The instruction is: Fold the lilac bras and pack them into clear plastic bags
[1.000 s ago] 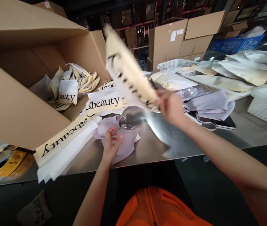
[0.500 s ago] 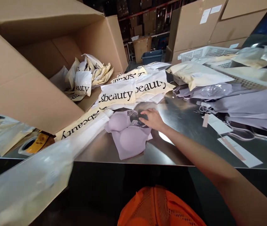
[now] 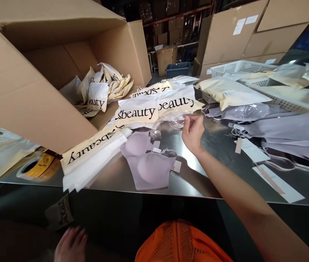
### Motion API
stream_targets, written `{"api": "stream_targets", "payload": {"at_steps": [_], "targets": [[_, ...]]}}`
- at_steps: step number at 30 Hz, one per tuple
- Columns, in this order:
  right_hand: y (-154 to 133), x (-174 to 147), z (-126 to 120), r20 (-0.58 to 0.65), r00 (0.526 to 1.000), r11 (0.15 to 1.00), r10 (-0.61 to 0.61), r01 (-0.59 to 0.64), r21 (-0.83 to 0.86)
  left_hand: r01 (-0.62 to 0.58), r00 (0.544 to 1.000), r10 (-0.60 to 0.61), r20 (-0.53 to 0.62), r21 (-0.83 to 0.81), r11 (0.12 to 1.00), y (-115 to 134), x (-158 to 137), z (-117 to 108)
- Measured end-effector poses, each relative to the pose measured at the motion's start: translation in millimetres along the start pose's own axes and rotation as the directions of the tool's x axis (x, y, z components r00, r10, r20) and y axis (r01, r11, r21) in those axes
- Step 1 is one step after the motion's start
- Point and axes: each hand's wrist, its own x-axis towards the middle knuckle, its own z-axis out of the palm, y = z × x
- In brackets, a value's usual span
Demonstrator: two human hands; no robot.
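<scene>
A lilac bra [image 3: 154, 169] lies cups up on the metal table near its front edge, with small white tags at its centre and right side. Above and to the right of it, my right hand [image 3: 194, 133] is closed in a pinch on a thin clear plastic strap [image 3: 176, 123], whose loops hang left of the fingers. My left hand [image 3: 71, 245] is low at the bottom left, below the table edge, slightly blurred. Its fingers reach upward and nothing shows in them. A printed bag [image 3: 59, 213] lies just beyond that hand, below the table.
Printed mailing bags [image 3: 136, 111] lie behind the bra and fan to the left. A large carton [image 3: 34, 91] on its side holds more bags. A tape roll [image 3: 38, 167] sits at left. Lilac garments [image 3: 288, 129], paper tags [image 3: 278, 182] and white baskets [image 3: 239, 67] are on the right.
My right hand has lifted from the bra and moved right and upward with the clear strap. A large bag at lower left is gone from there, and my left hand has come into view.
</scene>
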Motion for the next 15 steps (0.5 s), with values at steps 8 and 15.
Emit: {"api": "stream_targets", "payload": {"at_steps": [8, 15], "targets": [[-57, -107, -31, 0.641, 0.561, 0.797, -0.524, 0.588, 0.137, 0.304, 0.505, 0.174, 0.845, -0.363, 0.881, 56, -77, 133], [-59, -159, -21, 0.575, 0.145, 0.491, -0.805, 0.708, 0.508, 0.067, 0.967, 0.045, 0.251, -0.419, 0.906, 20, -25, 59]]}}
